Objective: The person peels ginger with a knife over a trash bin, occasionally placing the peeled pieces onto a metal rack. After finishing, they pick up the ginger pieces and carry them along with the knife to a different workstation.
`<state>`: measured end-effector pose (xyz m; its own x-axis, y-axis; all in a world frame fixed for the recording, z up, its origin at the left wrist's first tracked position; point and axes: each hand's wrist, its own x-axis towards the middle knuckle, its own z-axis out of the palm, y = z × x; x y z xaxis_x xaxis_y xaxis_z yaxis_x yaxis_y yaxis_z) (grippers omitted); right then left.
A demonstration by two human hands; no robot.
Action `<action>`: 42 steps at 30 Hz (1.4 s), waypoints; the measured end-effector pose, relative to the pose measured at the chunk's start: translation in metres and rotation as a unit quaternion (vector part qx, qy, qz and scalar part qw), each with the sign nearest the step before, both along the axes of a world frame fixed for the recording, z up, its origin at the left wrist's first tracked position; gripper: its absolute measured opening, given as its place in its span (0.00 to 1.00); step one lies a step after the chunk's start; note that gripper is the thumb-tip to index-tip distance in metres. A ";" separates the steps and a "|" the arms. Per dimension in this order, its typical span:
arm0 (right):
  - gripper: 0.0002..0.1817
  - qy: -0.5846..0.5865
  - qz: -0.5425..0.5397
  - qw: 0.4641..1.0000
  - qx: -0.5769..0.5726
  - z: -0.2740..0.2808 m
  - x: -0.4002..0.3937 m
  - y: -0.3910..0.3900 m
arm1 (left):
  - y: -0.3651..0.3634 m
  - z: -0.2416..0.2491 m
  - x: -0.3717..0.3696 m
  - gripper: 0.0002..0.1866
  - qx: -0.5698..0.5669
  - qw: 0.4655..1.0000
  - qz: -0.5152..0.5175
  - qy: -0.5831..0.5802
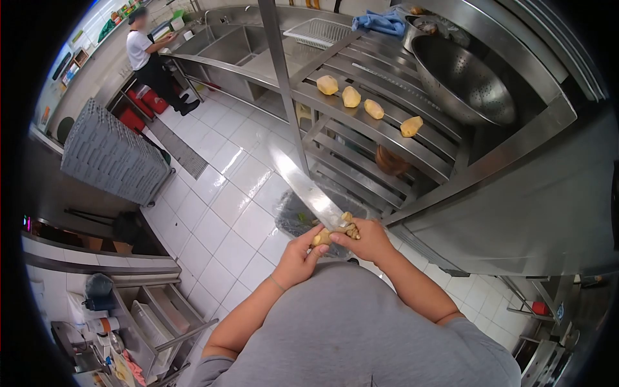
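Both my hands meet in front of my belly around a knobby piece of ginger (353, 229). My left hand (296, 259) is closed on its left end, where a pale, peeled-looking patch shows. My right hand (372, 242) is closed at the base of a wide-bladed knife (308, 192), its thumb against the ginger. The handle is hidden by the fingers and the ginger. The blade points up and left, its tip blurred. Below the hands stands a plastic-lined bin (287, 216) with some green scraps in it.
Several peeled, pale yellow potato-like pieces (351, 97) lie along the slatted metal rack (387, 129). A steel colander (461, 80) and a blue cloth (380, 23) are farther back. Another person (149, 55) stands at the sinks (238, 44). Stacked grey boxes (113, 155) stand left on the tiled floor.
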<state>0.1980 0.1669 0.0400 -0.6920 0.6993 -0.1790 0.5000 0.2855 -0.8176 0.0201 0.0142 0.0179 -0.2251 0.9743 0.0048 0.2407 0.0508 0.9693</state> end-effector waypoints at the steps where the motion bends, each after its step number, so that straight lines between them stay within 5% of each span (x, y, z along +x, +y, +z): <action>1: 0.35 0.000 0.000 1.000 0.000 0.000 0.000 0.000 | -0.001 0.001 0.000 0.29 -0.010 1.000 -0.003 0.000; 15: 0.35 -0.010 0.018 1.000 -0.014 -0.005 0.000 -0.005 | -0.004 -0.004 0.002 0.28 -0.003 0.997 -0.005 0.081; 23: 0.35 -0.021 0.029 0.999 -0.018 0.000 -0.001 -0.009 | 0.000 0.025 0.003 0.12 -0.030 0.994 -0.012 0.105; 31: 0.31 -0.024 0.043 0.999 -0.013 -0.002 0.001 -0.010 | -0.002 0.022 0.000 0.14 -0.014 0.984 -0.021 0.179; 33: 0.28 0.041 0.039 0.997 -0.050 -0.003 0.001 -0.010 | -0.001 0.028 0.000 0.16 -0.030 0.982 -0.027 0.185; 35: 0.26 0.055 0.011 0.990 -0.130 -0.011 0.000 -0.007 | 0.002 0.037 0.001 0.23 0.012 0.998 -0.045 0.040; 39: 0.23 0.123 -0.006 0.946 -0.300 -0.005 0.000 0.000 | 0.009 0.008 -0.007 0.28 0.097 0.994 -0.035 0.025; 42: 0.23 0.113 0.014 0.949 -0.294 -0.001 -0.005 0.000 | 0.015 0.008 -0.001 0.27 0.153 0.986 -0.040 0.056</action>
